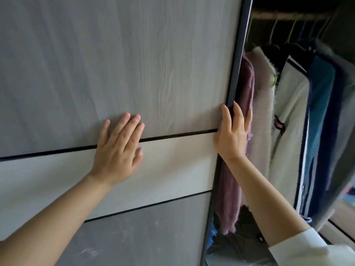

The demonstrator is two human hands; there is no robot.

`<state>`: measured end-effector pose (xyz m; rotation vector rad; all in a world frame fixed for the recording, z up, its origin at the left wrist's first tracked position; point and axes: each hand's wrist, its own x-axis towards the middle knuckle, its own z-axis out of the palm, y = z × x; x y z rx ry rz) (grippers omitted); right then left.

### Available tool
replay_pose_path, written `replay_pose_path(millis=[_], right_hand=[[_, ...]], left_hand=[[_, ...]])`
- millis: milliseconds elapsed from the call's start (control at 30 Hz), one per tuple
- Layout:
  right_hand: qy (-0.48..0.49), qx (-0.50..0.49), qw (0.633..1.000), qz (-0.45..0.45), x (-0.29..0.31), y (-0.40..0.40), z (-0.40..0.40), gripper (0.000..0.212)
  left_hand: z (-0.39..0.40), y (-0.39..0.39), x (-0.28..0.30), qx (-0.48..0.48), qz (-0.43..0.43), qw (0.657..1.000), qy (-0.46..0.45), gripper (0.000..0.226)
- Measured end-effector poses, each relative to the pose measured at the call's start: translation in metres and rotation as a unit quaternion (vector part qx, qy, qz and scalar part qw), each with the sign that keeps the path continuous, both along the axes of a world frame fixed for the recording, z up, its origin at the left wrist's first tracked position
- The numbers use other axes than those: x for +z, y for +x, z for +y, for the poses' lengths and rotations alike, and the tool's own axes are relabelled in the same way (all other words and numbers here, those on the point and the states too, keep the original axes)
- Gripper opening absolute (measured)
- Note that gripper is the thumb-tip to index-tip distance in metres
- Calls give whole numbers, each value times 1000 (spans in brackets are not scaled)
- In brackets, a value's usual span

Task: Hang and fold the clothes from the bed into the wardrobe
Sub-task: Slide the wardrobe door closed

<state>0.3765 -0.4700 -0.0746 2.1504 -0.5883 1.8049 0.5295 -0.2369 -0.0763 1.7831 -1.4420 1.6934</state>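
A grey wood-grain sliding wardrobe door (134, 64) fills the left of the head view. My left hand (120, 148) lies flat on its pale middle panel, fingers spread. My right hand (233, 133) grips the door's dark right edge (237, 60), fingers curled around it. To the right, the wardrobe stands open. Inside hang a mauve knit garment (246, 89), a fluffy cream garment (264, 116), a white garment (292, 104) and a blue one (320, 93) on coloured hangers from a rail (288, 16). The bed is out of view.
Folded dark and blue clothes (238, 240) lie low inside the wardrobe under the hanging garments. A second door panel's edge (338, 112) shows blurred at the far right. A white sleeve (307, 250) covers my right forearm.
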Motion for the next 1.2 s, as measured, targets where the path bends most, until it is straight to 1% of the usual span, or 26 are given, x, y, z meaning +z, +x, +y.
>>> replay_pose_path(millis=[100, 233, 267, 367, 400, 433, 533, 633, 667, 700, 767, 833, 867, 933, 1033, 1200], right_hand=[[18, -61, 998, 29, 0, -22, -27, 55], [81, -92, 991, 47, 3, -54, -63, 72], [90, -100, 990, 52, 4, -62, -73, 72], [108, -139, 983, 59, 11, -91, -98, 59], [129, -146, 979, 62, 7, -97, -105, 56], [138, -166, 975, 57, 11, -116, -125, 54], [152, -190, 968, 63, 12, -136, -148, 50], [256, -179, 949, 46, 15, -150, -163, 50], [263, -164, 950, 37, 15, -152, -166, 49], [251, -138, 957, 38, 13, -151, -167, 49], [166, -84, 981, 54, 5, -144, -168, 48], [105, -26, 993, 42, -7, -132, -167, 46], [87, 2, 996, 34, -10, -124, -165, 45], [77, 42, 996, 33, -16, -110, -155, 52], [81, 30, 995, 40, -24, -93, -152, 65], [108, -8, 994, 5, -28, -101, -183, 69]], left_hand=[[-30, -17, -2, -36, 3, 999, -9, 48], [-67, -46, 2, -60, 3, 998, -12, 46], [-75, -51, 3, -58, 0, 998, -11, 46], [-101, -66, 9, -49, 6, 999, -6, 46], [-103, -69, 7, -48, 11, 999, -3, 46], [-125, -82, 11, -50, 5, 999, -6, 46], [-144, -94, 12, -42, 12, 999, 2, 45], [-170, -109, 15, -40, 12, 999, 0, 45], [-178, -114, 15, -39, 13, 999, -4, 46], [-186, -119, 15, -36, 16, 999, -5, 46], [-197, -127, 14, -32, 14, 999, -14, 46], [-206, -131, 11, -23, 11, 999, -26, 46], [-208, -130, 10, -17, 9, 999, -33, 46], [-209, -129, 7, -3, 7, 999, -45, 48], [-213, -125, -1, 25, -2, 999, -41, 50], [-235, -128, -11, 25, -28, 999, -23, 53]])
